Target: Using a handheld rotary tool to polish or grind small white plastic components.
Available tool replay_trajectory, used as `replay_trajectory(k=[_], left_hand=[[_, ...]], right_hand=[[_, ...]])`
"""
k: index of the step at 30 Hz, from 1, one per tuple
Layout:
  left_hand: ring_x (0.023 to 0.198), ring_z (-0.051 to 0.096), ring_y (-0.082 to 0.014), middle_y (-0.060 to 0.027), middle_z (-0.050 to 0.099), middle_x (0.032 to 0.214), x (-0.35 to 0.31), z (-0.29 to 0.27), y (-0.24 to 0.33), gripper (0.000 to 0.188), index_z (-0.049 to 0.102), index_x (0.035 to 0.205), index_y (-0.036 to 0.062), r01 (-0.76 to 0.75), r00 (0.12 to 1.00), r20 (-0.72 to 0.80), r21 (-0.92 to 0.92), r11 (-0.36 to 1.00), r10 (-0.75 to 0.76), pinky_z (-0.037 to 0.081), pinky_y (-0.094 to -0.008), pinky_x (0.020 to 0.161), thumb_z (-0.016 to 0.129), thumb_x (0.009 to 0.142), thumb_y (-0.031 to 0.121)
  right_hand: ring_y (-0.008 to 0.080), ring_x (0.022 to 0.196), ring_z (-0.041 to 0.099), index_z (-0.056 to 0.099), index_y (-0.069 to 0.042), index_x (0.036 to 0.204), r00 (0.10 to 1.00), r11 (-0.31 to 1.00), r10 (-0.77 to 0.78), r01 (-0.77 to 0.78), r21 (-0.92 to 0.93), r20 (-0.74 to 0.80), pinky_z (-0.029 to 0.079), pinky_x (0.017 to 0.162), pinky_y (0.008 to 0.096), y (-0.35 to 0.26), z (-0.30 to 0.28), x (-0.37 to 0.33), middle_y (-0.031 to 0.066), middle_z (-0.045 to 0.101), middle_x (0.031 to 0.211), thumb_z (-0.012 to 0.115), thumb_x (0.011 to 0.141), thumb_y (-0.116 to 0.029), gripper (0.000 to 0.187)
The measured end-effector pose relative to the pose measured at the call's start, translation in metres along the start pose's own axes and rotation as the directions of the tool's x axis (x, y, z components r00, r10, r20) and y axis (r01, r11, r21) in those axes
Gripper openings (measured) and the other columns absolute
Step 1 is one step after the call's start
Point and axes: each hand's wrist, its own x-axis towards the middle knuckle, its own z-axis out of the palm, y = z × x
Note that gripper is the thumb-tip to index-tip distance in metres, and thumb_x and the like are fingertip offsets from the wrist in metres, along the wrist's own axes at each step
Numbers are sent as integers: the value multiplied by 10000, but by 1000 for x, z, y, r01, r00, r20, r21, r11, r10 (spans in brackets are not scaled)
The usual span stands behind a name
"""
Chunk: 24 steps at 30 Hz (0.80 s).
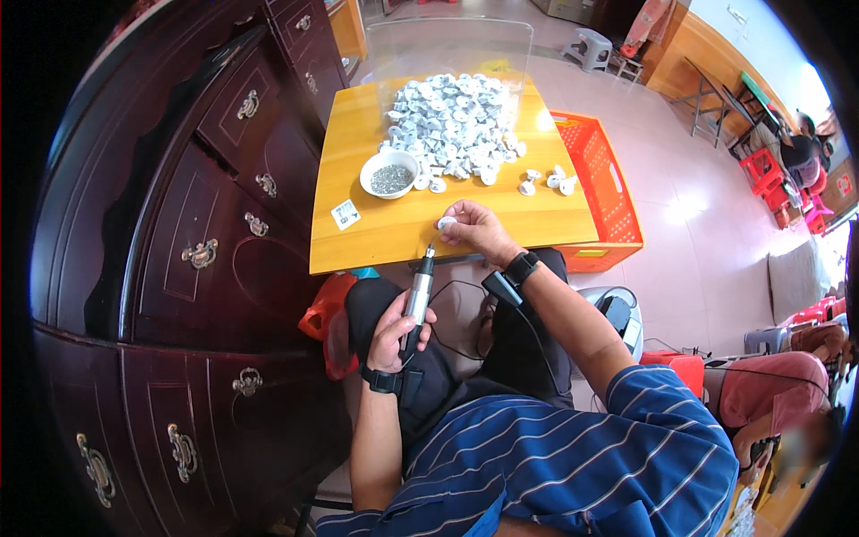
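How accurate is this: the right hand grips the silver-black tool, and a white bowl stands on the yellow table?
One slip: the left hand grips the silver-black tool, as the head view shows. The white bowl does stand on the yellow table.

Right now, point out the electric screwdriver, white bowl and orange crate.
Electric screwdriver [419, 296], head view: silver barrel.
White bowl [388, 157], head view: inner far wall.
Orange crate [608, 255], head view: near outer wall.

Tool [418, 298]: slim, cylindrical; silver barrel, black sections, narrow metal tip. Held in the left hand [398, 333], tip pointing away from the wearer. Part [446, 223]: small, white, with a rounded outline. Pinched in the fingertips of the right hand [475, 231], just beyond the tip, apart from it.
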Motion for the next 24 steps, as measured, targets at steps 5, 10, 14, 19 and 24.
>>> replay_trajectory(k=[5, 10, 14, 19, 24], left_hand=[[766, 619, -138, -122, 623, 1043, 1, -1, -1, 647, 351, 1443, -2, 1, 1000, 13, 5, 1000, -1, 516, -238, 613, 626, 905, 230], [765, 617, -138, -122, 623, 1043, 2, 1, 1, 654, 351, 1439, -6, 9, 1000, 21, 36, 999, -10, 515, -237, 616, 636, 901, 233], [767, 613, -136, -120, 622, 1038, 3, 2, 1, 653, 356, 1434, -10, 19, 999, 25, 45, 999, -20, 514, -237, 620, 640, 900, 238], [769, 612, -133, -117, 620, 1031, 3, 2, 2, 654, 360, 1429, -13, 13, 1000, 12, 61, 998, -14, 515, -234, 621, 644, 900, 245], [758, 612, -129, -114, 623, 1019, 3, 3, 1, 653, 373, 1417, -11, 26, 1000, 1, 46, 999, -26, 519, -234, 615, 666, 896, 251]], right_hand=[[176, 841, 690, 642, -80, 1027, 985, 989, 5, -30, -142, -170, 578, 741, 298, -16, -20, -5, 78, 697, 971, 669, 944, -128, 100], [371, 873, 667, 720, -106, 915, 858, 311, -512, 135, -941, -46, 555, 773, 435, -40, -66, -16, 176, 668, 976, 697, 831, -124, 89], [383, 910, 662, 729, -109, 943, 891, 125, -435, -84, -989, -131, 547, 802, 463, -57, -99, -22, 177, 654, 1035, 651, 851, -145, 126], [395, 922, 658, 731, -123, 952, 832, 5, -542, -142, -990, -122, 543, 814, 473, -71, -100, -15, 188, 636, 1091, 636, 855, -160, 141], [363, 912, 674, 720, -115, 895, 903, 190, -429, 67, -979, -21, 547, 788, 475, -77, -51, 36, 141, 686, 933, 634, 854, -207, 132]])
